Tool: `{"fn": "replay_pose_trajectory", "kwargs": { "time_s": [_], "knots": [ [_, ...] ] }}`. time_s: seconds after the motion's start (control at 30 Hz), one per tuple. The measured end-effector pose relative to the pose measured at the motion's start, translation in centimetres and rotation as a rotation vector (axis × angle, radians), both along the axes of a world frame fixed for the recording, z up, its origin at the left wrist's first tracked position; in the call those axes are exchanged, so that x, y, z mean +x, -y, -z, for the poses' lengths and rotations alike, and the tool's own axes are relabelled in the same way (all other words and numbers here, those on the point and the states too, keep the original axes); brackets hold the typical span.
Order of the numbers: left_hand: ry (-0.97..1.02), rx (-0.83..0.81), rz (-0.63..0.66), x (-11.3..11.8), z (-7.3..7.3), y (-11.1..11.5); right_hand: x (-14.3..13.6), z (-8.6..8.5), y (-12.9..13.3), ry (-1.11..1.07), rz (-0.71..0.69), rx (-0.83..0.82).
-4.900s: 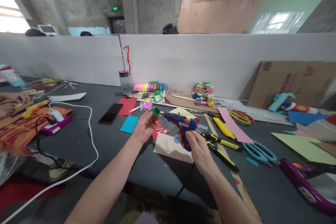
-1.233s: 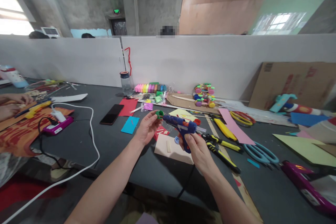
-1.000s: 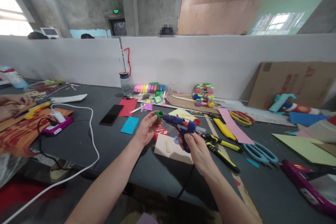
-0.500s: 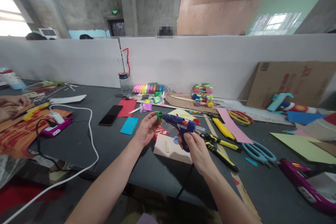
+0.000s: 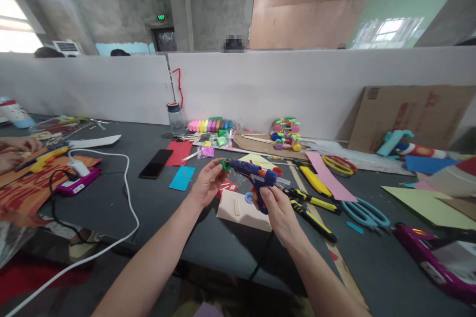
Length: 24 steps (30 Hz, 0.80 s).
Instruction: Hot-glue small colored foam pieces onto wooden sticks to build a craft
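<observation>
My left hand (image 5: 207, 183) pinches a small green piece (image 5: 225, 164) between thumb and fingers. A blue glue gun (image 5: 256, 176) is gripped in my right hand (image 5: 273, 204), its nozzle pointing left and right up at the green piece; whether they touch I cannot tell. Below the two hands lies a pale board (image 5: 243, 212) with thin sticks (image 5: 237, 207) on it. A blue ring-shaped piece (image 5: 249, 198) rests beside the glue gun's handle, and a red sheet (image 5: 227, 187) with small white pieces lies behind the board.
Pliers (image 5: 314, 220), a yellow cutter (image 5: 315, 182) and blue scissors (image 5: 365, 214) lie to the right. A phone (image 5: 156, 163), a blue card (image 5: 182, 178) and a white cable (image 5: 134, 208) are on the left. Another person's hands (image 5: 18, 151) are at the far left.
The view has shifted very slightly. Both hands keep nearly the same pose, with the green piece and the glue gun still held.
</observation>
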<state>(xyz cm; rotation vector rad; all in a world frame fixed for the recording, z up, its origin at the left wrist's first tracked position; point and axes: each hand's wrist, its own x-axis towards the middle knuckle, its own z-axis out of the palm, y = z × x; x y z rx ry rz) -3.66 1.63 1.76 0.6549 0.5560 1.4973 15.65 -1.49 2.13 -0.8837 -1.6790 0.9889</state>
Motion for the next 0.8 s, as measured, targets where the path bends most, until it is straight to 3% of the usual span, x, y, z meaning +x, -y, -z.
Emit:
{"fn": "replay_pose_trajectory", "kwargs": {
  "time_s": [0.8],
  "knots": [
    [-0.021,0.030,-0.001,-0.05,0.10,0.08,-0.16,-0.69,0.13,-0.042,0.058,-0.025]
  ]
}}
